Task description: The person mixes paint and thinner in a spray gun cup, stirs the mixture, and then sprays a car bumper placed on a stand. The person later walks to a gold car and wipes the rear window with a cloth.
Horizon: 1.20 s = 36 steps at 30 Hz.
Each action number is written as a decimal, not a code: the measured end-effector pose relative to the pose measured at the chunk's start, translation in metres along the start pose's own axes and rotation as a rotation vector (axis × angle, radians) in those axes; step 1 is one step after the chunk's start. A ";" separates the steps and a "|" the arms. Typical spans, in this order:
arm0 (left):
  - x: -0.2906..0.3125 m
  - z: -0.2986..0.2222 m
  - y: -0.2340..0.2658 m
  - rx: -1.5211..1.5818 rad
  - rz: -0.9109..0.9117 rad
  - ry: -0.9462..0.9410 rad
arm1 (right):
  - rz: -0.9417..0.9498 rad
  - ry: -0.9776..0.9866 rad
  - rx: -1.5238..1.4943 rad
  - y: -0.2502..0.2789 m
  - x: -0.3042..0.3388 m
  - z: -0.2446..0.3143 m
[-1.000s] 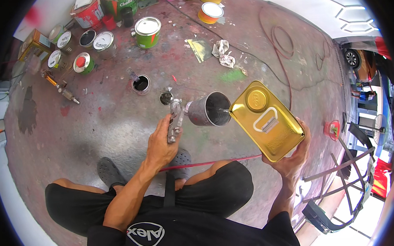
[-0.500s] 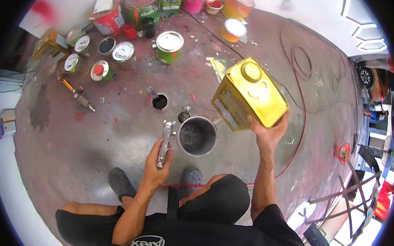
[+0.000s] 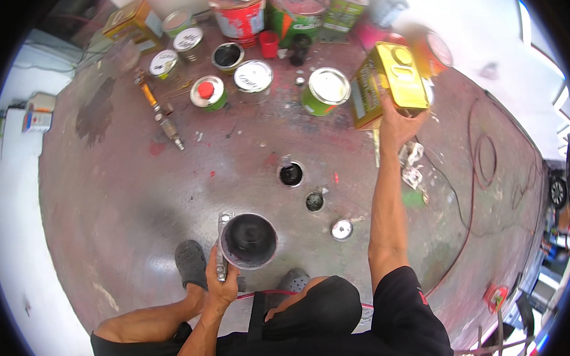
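Observation:
My left hand [image 3: 222, 286] is closed around the silver metal body of a spray gun [image 3: 222, 257]. Its open grey cup [image 3: 249, 240] faces up, dark inside, with a little liquid at the bottom. With my arm stretched far forward, my right hand [image 3: 398, 127] grips the lower near side of a yellow rectangular tin [image 3: 385, 78] with a round cap. Whether the tin touches the floor I cannot tell. Beyond the gun stand a small pot of black paint [image 3: 291, 174] and a smaller dark cup [image 3: 315, 202]. A round silver lid [image 3: 342, 229] lies nearby.
Several paint cans, among them a green one [image 3: 326, 91] and one with a red cap [image 3: 208, 93], stand along the far side. An orange-handled air tool [image 3: 161, 113] lies at left. A red hose [image 3: 471, 189] curves along the right. Crumpled paper [image 3: 412, 163] lies below the tin.
My right hand has carried the yellow tin forward, to the far cans. The spray gun and cup have come nearer to my body, and the view has shifted. The silver lid now shows.

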<state>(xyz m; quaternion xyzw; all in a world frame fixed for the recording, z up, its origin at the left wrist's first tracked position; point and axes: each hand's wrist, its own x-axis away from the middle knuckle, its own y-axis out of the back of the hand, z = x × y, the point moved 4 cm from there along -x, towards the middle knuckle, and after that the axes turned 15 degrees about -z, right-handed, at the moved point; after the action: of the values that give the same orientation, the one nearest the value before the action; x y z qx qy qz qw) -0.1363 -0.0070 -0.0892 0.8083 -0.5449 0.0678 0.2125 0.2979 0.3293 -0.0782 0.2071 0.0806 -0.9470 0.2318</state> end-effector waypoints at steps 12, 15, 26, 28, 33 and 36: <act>-0.015 0.014 -0.006 0.028 -0.077 0.032 | 0.084 0.193 0.455 0.029 0.030 -0.021; -0.021 0.012 -0.014 0.012 -0.084 0.033 | 0.346 0.062 0.479 0.064 0.080 0.005; -0.027 0.000 -0.017 0.070 -0.172 -0.031 | 0.899 0.029 0.215 0.033 0.203 0.061; -0.021 0.005 -0.012 0.066 -0.189 -0.067 | 0.770 0.054 0.196 0.043 0.214 0.063; -0.012 0.011 -0.004 0.094 -0.154 -0.040 | 0.819 -0.011 0.266 0.056 0.224 0.058; -0.007 0.006 -0.003 0.134 -0.144 -0.022 | 0.816 0.096 0.325 0.056 0.214 0.059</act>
<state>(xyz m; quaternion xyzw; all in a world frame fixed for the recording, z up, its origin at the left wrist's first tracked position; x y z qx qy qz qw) -0.1372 -0.0023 -0.0983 0.8585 -0.4818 0.0800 0.1564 0.1312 0.1784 -0.1205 0.2993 -0.1471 -0.7677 0.5472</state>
